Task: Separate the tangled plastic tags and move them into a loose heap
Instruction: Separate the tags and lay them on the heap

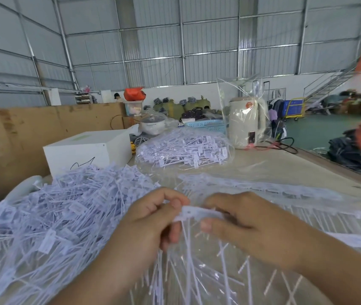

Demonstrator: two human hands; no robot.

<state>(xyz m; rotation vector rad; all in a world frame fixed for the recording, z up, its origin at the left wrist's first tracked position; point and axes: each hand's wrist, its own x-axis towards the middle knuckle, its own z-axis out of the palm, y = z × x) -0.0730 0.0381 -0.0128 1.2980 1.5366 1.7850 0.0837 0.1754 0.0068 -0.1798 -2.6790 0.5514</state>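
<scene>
The loose heap (50, 216) covered the worktop (296, 172) on the left. The left hand (151, 219) and right hand (241, 225) each pinched one end of a joined strip of tags (197, 213). Probably best: twist apart near the heads, tails hanging free.

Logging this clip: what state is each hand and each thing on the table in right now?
Left hand: pinching one end of the tag strip.
Right hand: pinching its other end.
Tag strip: held up, tails hanging down.
Loose heap: piled at the left.
Bag of tags: lying flat, still full.
White box: closed.
Kettle: upright, wrapped in clear plastic.
</scene>
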